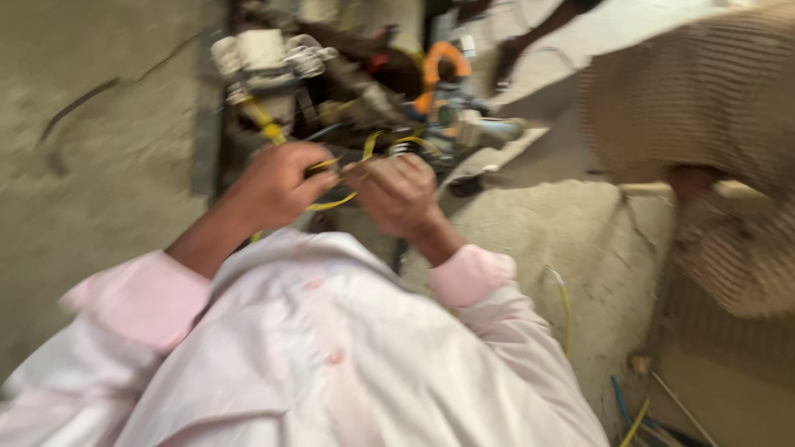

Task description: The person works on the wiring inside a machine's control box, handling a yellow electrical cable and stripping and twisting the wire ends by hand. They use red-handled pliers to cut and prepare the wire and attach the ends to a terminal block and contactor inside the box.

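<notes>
Both hands close on a yellow wire (335,201) at the frame's centre. The left hand (277,186) pinches it; the right hand (397,192) grips it in a fist. Cluttered tools (431,83) lie at twelve o'clock.

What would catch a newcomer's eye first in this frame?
First, the two hands meeting at centre: the left hand and right hand both grip a yellow wire above the pink shirt. Just beyond them lies a blurred heap of tools and parts, with an orange handle standing out. At right, another person's ribbed beige sleeve fills the edge.

Both hands (277,184) (397,192) raised, fingers curled
</notes>
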